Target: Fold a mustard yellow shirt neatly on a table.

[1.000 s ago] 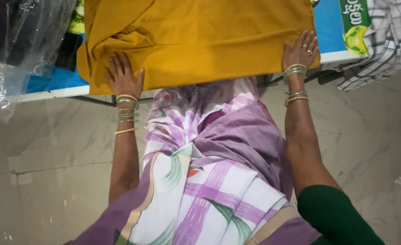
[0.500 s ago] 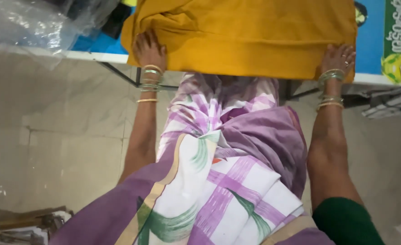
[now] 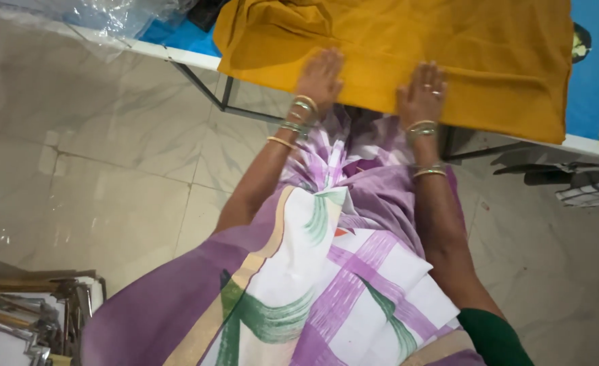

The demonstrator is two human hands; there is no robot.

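L hand (image 3: 321, 76) & R hand (image 3: 422, 95) flat, fingers open, pressing mustard cloth (image 3: 448, 47)

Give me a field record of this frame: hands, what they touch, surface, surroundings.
left hand: flat, palm down on the yellow cloth, near its front edge
right hand: flat, palm down on the same cloth, beside the left, apart from it
hand state: both open, pressing, gripping nothing
wrists: bangles on both
cloth: folded, lies on the table, front edge hanging slightly over
table: white edge, blue cover, dark metal frame below
far left on table: clear plastic wrap
floor: pale marble tiles
lower left: stacked frames, kind unclear
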